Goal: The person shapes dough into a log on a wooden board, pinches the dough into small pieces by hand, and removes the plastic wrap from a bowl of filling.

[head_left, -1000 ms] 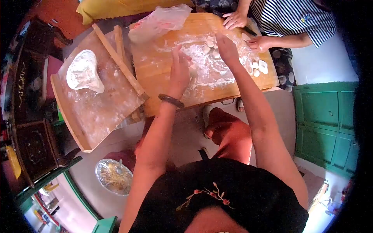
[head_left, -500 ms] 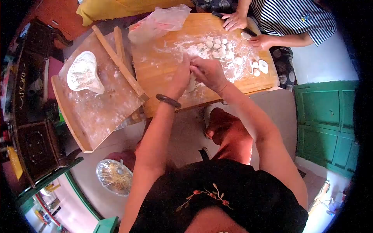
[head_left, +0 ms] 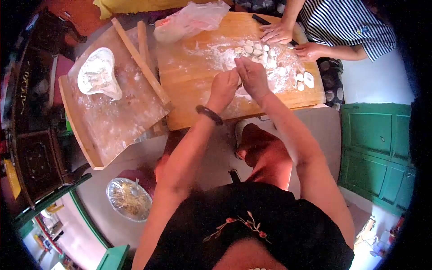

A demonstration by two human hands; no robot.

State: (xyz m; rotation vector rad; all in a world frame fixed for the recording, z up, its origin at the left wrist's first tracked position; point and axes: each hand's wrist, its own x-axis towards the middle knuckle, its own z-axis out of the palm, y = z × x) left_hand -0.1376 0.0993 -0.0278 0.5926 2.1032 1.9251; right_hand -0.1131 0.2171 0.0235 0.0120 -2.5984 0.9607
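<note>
My left hand, below a dark bracelet, is closed over the floured wooden board. Against it, my right hand is closed too, fingers pressed together. Both hide whatever lies between them, possibly a piece of dough. Just beyond my fingers sit several small dough pieces in loose flour. Two more small pieces and a flat white round lie near the board's right edge.
Across the board a person in a striped shirt has both hands on a dark rolling pin. A plastic bag lies at the back. Left are a second board and a flour container. A bowl stands lower left.
My hands were apart, came together, and are now slightly farther right, still touching. The view has shifted a little. The other person's left-side hand has moved slightly along the pin.
</note>
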